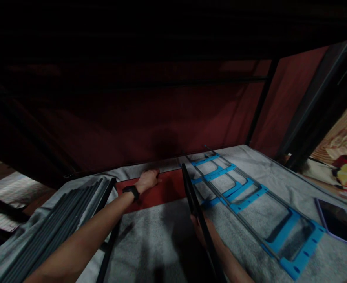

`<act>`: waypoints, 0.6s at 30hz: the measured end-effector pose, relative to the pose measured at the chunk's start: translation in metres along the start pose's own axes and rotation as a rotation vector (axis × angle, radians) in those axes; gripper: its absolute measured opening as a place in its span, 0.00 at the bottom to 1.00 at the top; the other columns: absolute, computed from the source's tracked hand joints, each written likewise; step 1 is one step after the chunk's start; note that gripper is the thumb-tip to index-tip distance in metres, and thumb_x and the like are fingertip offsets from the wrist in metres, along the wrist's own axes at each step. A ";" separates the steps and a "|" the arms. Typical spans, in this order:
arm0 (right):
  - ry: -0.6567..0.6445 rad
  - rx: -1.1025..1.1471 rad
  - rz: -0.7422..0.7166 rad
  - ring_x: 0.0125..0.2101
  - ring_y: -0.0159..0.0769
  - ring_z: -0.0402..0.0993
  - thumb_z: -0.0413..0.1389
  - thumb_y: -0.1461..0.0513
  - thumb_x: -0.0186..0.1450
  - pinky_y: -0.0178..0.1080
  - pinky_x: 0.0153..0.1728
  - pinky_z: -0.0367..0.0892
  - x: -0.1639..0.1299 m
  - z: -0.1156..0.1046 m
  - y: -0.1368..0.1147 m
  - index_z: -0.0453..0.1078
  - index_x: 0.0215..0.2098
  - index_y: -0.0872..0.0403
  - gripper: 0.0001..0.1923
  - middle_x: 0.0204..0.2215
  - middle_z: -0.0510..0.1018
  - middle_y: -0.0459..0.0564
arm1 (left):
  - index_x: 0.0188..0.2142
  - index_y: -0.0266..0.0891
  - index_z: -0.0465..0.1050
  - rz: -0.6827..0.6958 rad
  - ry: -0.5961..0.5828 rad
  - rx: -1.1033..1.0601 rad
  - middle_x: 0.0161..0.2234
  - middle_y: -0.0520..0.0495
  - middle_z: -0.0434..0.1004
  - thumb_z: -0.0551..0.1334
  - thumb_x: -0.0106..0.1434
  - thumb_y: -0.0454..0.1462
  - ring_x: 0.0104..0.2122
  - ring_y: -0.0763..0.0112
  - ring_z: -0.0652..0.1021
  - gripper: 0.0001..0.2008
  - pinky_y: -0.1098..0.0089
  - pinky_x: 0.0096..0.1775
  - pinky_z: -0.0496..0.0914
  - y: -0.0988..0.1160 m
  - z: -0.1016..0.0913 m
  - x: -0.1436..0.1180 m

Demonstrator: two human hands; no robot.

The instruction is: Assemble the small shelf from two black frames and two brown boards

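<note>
A flat red panel (pixel 169 192) spans between two black bars on the grey cloth. My left hand (pixel 148 181), with a dark watch on the wrist, is closed at the panel's far edge, its fingers curled over and partly hidden. On the right, a long black bar (pixel 195 200) rises toward me from the panel's end. My right hand (pixel 203 230) wraps round this bar from its right side, part of the hand covered by it. The left black bar (pixel 108 192) runs from the panel's other end toward me.
Several grey tubes (pixel 58 212) lie bundled at left. Blue plastic brackets on grey rods (pixel 247 196) form a ladder-like piece at right, beside a phone (pixel 338 220). Dark posts (pixel 263 102) and a red cloth wall (pixel 150 125) enclose the back under a dark overhang.
</note>
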State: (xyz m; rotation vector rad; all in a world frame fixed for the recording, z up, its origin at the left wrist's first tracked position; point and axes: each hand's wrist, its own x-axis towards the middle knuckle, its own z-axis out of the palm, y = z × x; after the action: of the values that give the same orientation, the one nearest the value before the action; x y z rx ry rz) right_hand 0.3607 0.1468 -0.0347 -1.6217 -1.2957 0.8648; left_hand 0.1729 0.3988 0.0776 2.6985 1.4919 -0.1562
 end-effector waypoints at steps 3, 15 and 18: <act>0.130 -0.049 0.059 0.52 0.63 0.73 0.53 0.53 0.66 0.55 0.53 0.67 0.002 0.017 0.016 0.73 0.49 0.46 0.16 0.49 0.79 0.56 | 0.47 0.37 0.73 -0.012 0.033 0.046 0.46 0.35 0.79 0.59 0.64 0.43 0.47 0.53 0.78 0.15 0.61 0.48 0.68 0.011 -0.007 -0.021; 0.140 -0.218 0.020 0.50 0.55 0.77 0.41 0.49 0.68 0.48 0.52 0.69 0.001 0.021 0.008 0.71 0.52 0.62 0.30 0.47 0.79 0.65 | 0.41 0.39 0.72 0.171 0.144 0.121 0.44 0.40 0.80 0.56 0.68 0.41 0.43 0.58 0.79 0.10 0.60 0.49 0.66 0.043 -0.009 -0.060; 0.085 -0.220 0.053 0.47 0.56 0.78 0.40 0.49 0.70 0.48 0.49 0.70 -0.001 0.017 -0.001 0.71 0.50 0.62 0.30 0.45 0.80 0.65 | 0.42 0.39 0.72 0.184 0.144 0.103 0.42 0.41 0.80 0.55 0.69 0.40 0.43 0.58 0.79 0.09 0.60 0.50 0.65 0.044 -0.006 -0.064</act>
State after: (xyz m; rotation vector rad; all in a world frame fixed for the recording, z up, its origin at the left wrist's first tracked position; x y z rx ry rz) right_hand 0.3454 0.1492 -0.0405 -1.8507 -1.3299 0.6953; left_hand 0.1772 0.3222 0.0910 2.9694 1.2916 -0.0313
